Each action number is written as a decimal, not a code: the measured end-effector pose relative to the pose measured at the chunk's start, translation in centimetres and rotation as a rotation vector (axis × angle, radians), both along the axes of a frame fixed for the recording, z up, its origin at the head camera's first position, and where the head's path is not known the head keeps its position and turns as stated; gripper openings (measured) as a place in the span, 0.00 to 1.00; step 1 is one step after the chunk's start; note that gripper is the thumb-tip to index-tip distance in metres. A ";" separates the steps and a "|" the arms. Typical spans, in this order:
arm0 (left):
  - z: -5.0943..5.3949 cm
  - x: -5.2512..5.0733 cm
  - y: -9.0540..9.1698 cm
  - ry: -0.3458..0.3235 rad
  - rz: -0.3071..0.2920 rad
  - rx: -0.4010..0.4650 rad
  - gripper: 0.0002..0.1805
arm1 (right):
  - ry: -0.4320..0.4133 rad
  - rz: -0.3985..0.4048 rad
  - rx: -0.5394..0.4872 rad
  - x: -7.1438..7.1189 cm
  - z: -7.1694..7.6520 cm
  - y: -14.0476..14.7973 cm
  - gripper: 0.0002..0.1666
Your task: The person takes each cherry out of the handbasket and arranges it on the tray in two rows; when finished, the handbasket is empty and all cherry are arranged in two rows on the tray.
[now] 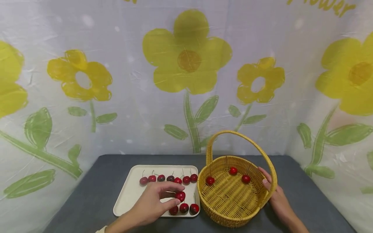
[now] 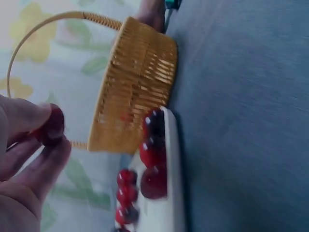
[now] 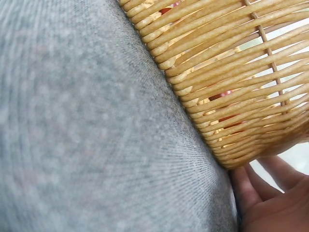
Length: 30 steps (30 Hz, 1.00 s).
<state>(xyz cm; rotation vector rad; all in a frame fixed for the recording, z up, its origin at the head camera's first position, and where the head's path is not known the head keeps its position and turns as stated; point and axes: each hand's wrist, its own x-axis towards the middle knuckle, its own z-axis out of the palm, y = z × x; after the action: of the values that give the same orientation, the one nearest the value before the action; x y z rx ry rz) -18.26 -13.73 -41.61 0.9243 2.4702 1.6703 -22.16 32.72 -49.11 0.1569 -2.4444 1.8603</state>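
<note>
In the head view my left hand (image 1: pixel 152 199) pinches a red cherry (image 1: pixel 180 196) between thumb and fingers, above a white tray (image 1: pixel 125 197). The left wrist view also shows the held cherry (image 2: pixel 52 125), raised clear of the tray. On the tray, several stemmed cherries (image 1: pixel 161 178) form a far row, and three cherries (image 1: pixel 184 208) sit near its front right corner. My right hand (image 1: pixel 278 197) holds the right side of a yellow wicker basket (image 1: pixel 228 221). Inside the basket are three cherries (image 1: pixel 246 179). Part of my right hand is hidden by the handle and basket wall.
The basket's tall arched handle (image 1: pixel 242 134) rises over its opening. Tray and basket stand side by side on a dark grey tabletop (image 1: pixel 96 184). A pale cloth with yellow flowers (image 1: pixel 189 61) hangs behind the table and along its sides.
</note>
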 end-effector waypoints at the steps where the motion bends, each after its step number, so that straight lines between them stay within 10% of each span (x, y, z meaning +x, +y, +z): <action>1: -0.2 0.2 -0.7 -0.005 0.014 0.013 0.16 | 0.002 0.002 -0.001 0.0 0.0 0.0 0.35; 13: -2.4 2.4 -6.7 -0.158 0.167 0.006 0.20 | -0.017 -0.012 0.022 -0.2 0.1 0.0 0.36; 21: -4.5 1.7 -7.9 -0.257 0.140 0.023 0.22 | -0.027 -0.014 0.026 -0.2 0.1 0.1 0.37; 30: -7.0 0.3 -8.0 -0.045 0.062 -0.041 0.16 | -0.021 -0.019 0.034 -0.3 0.0 0.1 0.37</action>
<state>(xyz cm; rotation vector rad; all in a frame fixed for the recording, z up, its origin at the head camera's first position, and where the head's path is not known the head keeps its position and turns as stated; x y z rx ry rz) -17.92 -21.71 -48.64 0.8051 2.5178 1.6327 -22.50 32.82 -49.10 0.1158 -2.4841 1.8226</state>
